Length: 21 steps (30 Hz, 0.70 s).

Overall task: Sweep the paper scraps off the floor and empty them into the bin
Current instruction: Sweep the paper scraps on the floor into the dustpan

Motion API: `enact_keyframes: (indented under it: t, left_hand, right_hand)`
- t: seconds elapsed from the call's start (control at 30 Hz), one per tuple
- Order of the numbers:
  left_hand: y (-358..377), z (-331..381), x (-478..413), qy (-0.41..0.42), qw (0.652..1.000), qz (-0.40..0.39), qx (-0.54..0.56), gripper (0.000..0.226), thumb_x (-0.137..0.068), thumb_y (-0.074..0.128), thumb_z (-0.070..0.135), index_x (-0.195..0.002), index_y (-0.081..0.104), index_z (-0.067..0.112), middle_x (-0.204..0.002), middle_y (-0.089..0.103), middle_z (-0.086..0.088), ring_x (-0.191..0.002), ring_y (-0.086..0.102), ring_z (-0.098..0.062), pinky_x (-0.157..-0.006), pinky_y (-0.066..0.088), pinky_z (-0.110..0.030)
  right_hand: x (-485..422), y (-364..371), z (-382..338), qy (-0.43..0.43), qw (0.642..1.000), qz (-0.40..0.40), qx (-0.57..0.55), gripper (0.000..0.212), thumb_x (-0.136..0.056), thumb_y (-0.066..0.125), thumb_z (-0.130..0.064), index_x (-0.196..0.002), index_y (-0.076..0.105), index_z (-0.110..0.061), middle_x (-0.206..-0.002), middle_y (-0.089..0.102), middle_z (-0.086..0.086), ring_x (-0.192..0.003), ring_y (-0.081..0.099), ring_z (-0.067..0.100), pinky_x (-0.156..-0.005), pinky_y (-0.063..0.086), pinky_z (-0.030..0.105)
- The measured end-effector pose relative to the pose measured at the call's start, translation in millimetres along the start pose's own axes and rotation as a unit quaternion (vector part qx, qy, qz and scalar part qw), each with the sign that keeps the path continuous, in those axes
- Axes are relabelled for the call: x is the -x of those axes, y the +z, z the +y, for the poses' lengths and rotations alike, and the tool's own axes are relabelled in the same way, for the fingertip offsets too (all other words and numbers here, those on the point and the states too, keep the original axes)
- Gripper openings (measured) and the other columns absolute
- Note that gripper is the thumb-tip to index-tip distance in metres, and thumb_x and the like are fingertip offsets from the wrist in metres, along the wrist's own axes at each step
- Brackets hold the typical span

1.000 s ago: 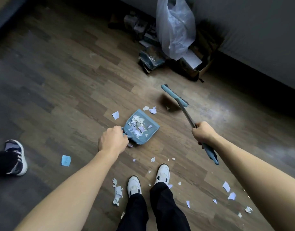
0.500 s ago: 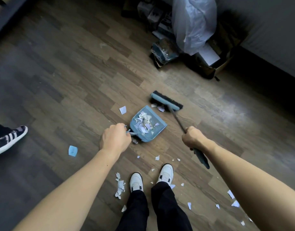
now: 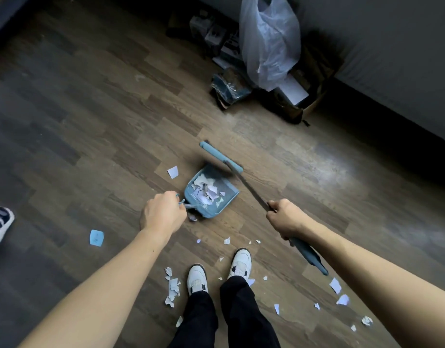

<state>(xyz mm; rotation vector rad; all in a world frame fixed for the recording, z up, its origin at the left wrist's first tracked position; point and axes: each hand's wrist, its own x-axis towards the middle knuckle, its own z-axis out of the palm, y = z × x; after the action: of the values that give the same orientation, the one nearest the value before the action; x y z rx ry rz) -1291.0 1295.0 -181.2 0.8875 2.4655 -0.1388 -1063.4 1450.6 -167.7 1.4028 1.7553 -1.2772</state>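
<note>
Two hands: left hand [image 3: 163,214] grips dustpan handle [image 3: 188,205]; right hand [image 3: 284,218] grips broom shaft [image 3: 249,188].
Dustpan [image 3: 229,195]: on floor [image 3: 111,126], mouth facing away, holding scraps [image 3: 209,190].
Broom head [image 3: 221,156]: lies across that mouth.
Loose scraps [image 3: 172,287]: behind the pan, around the shoes [image 3: 196,277].

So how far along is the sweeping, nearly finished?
Partway. Done: a heap of scraps lies in the dustpan, which the left hand holds. In hand: the right hand works the broom at the pan's mouth. Left: loose scraps around the shoes, a blue piece, and emptying the pan.
</note>
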Motion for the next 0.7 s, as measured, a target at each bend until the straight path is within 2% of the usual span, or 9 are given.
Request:
enact_keyframes:
  t: [0.07, 0.13, 0.37, 0.43, 0.57, 0.7]
  left_hand:
    - [1, 1, -1, 0.004, 1.000, -0.001, -0.005, 0.015, -0.088, 0.054, 0.026, -0.093, 0.063, 0.015, -0.097, 0.066, -0.013, -0.092, 0.061, -0.038, -0.075, 0.047, -0.036]
    - [1, 0, -1, 0.004, 1.000, -0.003, -0.005, 0.016, -0.088, 0.054, 0.025, -0.095, 0.064, 0.015, -0.098, 0.066, -0.013, -0.093, 0.061, -0.038, -0.076, 0.048, -0.036]
    - [-1, -11, -1, 0.004, 1.000, -0.002, -0.003, 0.012, -0.087, 0.052, 0.024, -0.076, 0.051, 0.018, -0.093, 0.066, -0.013, -0.088, 0.060, -0.038, -0.073, 0.048, -0.037]
    - [-1, -12, 1, 0.008, 1.000, -0.002, -0.002, 0.013, -0.087, 0.052, 0.024, -0.076, 0.050, 0.018, -0.093, 0.065, -0.014, -0.088, 0.060, -0.039, -0.073, 0.048, -0.037]
    - [-1, -13, 3, 0.005, 1.000, -0.005, -0.008, 0.015, -0.088, 0.052, 0.026, -0.092, 0.063, 0.016, -0.099, 0.065, -0.014, -0.093, 0.061, -0.039, -0.077, 0.049, -0.037]
    - [-1, -12, 2, 0.004, 1.000, -0.001, -0.005, 0.015, -0.089, 0.053, 0.026, -0.092, 0.063, 0.016, -0.099, 0.066, -0.014, -0.092, 0.061, -0.038, -0.076, 0.049, -0.037]
  right_hand:
    - [-9, 4, -3, 0.004, 1.000, 0.017, -0.002, 0.025, -0.093, 0.036, -0.011, -0.107, 0.057, -0.006, -0.069, 0.054, 0.012, -0.042, 0.054, 0.024, -0.030, 0.040, 0.021]
    - [-17, 15, -6, 0.012, 1.000, 0.018, -0.003, 0.023, -0.093, 0.036, -0.011, -0.104, 0.055, -0.005, -0.071, 0.054, 0.012, -0.044, 0.054, 0.024, -0.028, 0.038, 0.019]
    - [-15, 54, -9, 0.023, 0.999, -0.048, -0.008, 0.028, -0.092, 0.037, -0.010, -0.111, 0.059, -0.007, -0.066, 0.051, 0.010, -0.039, 0.051, 0.021, -0.031, 0.041, 0.023]
    - [-6, 55, -8, 0.018, 0.998, -0.058, -0.018, 0.031, -0.092, 0.038, -0.010, -0.115, 0.059, -0.010, -0.066, 0.050, 0.010, -0.036, 0.050, 0.021, -0.034, 0.043, 0.025]
    - [0, 39, -13, 0.005, 0.999, -0.021, -0.031, 0.027, -0.093, 0.038, -0.010, -0.108, 0.059, -0.005, -0.064, 0.049, 0.010, -0.038, 0.049, 0.023, -0.032, 0.043, 0.026]
    - [-15, 15, -24, -0.011, 0.999, 0.040, -0.005, 0.021, -0.093, 0.039, -0.012, -0.101, 0.058, -0.008, -0.067, 0.056, 0.011, -0.040, 0.054, 0.023, -0.030, 0.041, 0.022]
